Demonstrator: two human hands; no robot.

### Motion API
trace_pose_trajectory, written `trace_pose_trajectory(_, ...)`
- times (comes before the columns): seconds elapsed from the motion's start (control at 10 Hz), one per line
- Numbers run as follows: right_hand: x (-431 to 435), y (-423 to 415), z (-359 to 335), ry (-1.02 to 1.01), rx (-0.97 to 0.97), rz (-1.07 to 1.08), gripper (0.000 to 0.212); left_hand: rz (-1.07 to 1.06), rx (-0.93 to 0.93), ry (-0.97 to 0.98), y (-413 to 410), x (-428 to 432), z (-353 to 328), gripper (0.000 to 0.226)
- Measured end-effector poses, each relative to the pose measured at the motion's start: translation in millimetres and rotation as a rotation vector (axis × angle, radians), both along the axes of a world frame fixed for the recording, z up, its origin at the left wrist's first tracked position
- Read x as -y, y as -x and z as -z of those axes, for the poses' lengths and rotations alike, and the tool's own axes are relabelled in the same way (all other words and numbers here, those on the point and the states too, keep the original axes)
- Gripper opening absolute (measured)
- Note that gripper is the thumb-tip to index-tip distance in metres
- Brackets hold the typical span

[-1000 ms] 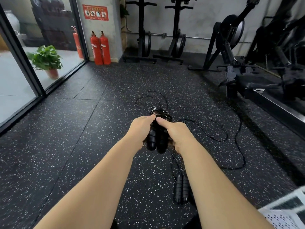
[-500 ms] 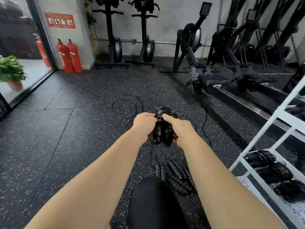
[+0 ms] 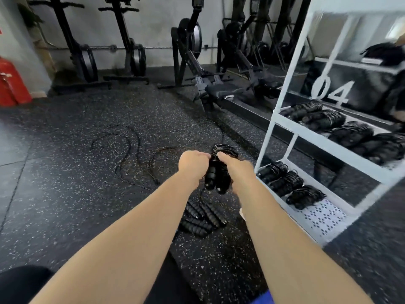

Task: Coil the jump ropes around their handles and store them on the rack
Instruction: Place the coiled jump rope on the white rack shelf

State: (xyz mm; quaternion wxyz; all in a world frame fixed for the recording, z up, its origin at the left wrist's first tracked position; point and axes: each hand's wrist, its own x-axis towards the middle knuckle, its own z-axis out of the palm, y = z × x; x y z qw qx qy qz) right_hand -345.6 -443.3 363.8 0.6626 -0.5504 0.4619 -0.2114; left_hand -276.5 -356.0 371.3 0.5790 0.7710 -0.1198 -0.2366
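Both hands hold one black jump rope [image 3: 219, 172] out in front of me, its cord wound in loops around the two ribbed handles. My left hand [image 3: 192, 164] grips the bundle from the left and my right hand [image 3: 235, 168] grips it from the right. The white rack [image 3: 282, 119] stands just right of my hands, with coiled ropes [image 3: 287, 183] on its lower shelf and more coiled ropes [image 3: 341, 128] on the middle shelf. Several loose rope handles [image 3: 201, 217] lie on the floor below my hands, and uncoiled cords [image 3: 127, 150] trail across the floor to the left.
Rowing machines [image 3: 197, 69] and weight stands [image 3: 83, 60] line the back wall. A red fire extinguisher [image 3: 11, 84] stands at the far left. My dark-clad knees [image 3: 19, 284] show at the bottom. A low black ledge [image 3: 247, 110] runs behind the rack.
My view has swung right, bringing the white rack and its shelves of coiled ropes close beside my hands. Both hands have kept their grip on the coiled rope.
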Motion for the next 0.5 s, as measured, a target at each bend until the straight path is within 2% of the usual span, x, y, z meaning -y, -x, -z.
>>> trace_pose_trajectory(0.2,45,39,26,-0.041,0.013,0.193,0.077,0.184,0.040,-0.059,42,56,17,0.028)
trace_pose_trajectory(0.4,91,72,46,-0.058,-0.028,0.329,0.062,0.327,0.044,-0.091,77,103,32,0.035)
trace_pose_trajectory(0.5,110,84,58,-0.050,-0.067,0.416,0.069,0.413,0.049,-0.115,86,117,34,0.034)
